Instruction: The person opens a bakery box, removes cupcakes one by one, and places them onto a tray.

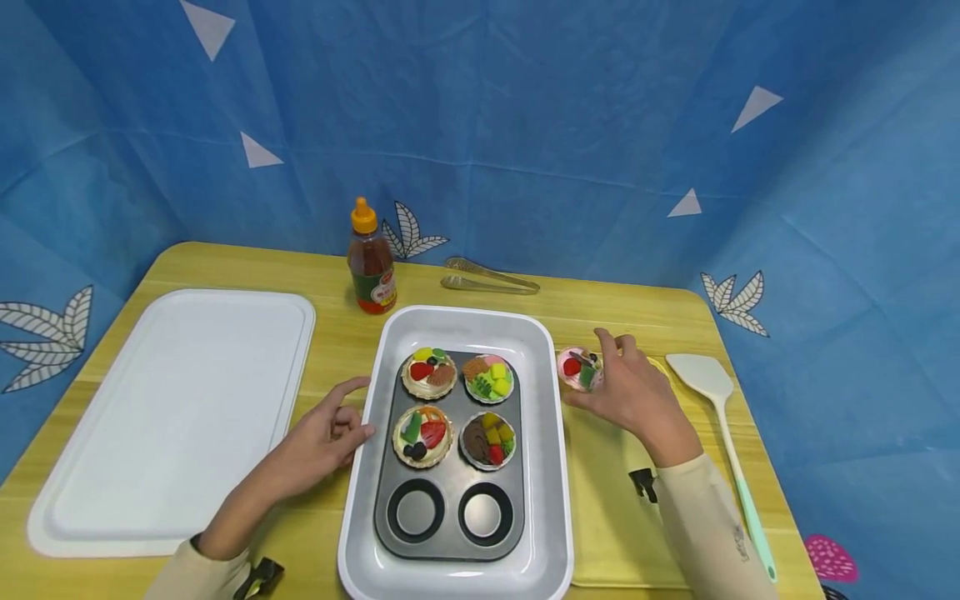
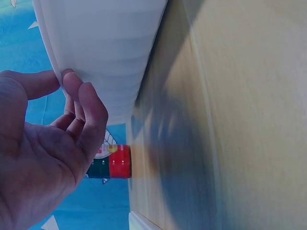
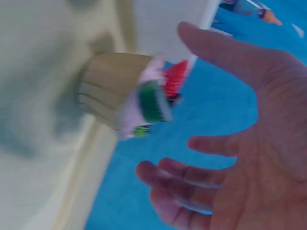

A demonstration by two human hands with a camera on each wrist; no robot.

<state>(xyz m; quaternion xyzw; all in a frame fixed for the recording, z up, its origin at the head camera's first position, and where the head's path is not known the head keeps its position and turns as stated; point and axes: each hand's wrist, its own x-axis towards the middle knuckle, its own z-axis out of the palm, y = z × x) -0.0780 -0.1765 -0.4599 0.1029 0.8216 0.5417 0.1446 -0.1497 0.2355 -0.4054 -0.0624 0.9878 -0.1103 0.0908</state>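
Note:
My left hand (image 1: 318, 446) is at the left rim of a deep light-grey tray (image 1: 557, 500). In the left wrist view its fingertips pinch that tray's rim from both sides. Inside the tray sits a dark muffin tin (image 1: 450, 508) with tarts in its back and middle cups, among them a chocolate-topped tart (image 1: 474, 442); the two front cups hold nothing. My right hand (image 1: 633, 396) reaches over a pink-topped cupcake (image 1: 572, 367) just right of the tray. In the right wrist view the fingers are spread, apart from the cupcake (image 3: 115, 91), which has a brown pleated side.
A white board (image 1: 172, 417) lies at the left. Behind the tray stand a sauce bottle (image 1: 371, 267) and metal tongs (image 1: 491, 279). A yellow tray (image 1: 600, 500) lies under the right arm, with a white spatula (image 1: 720, 400) beyond it. Blue cloth (image 1: 480, 125) hangs behind the table.

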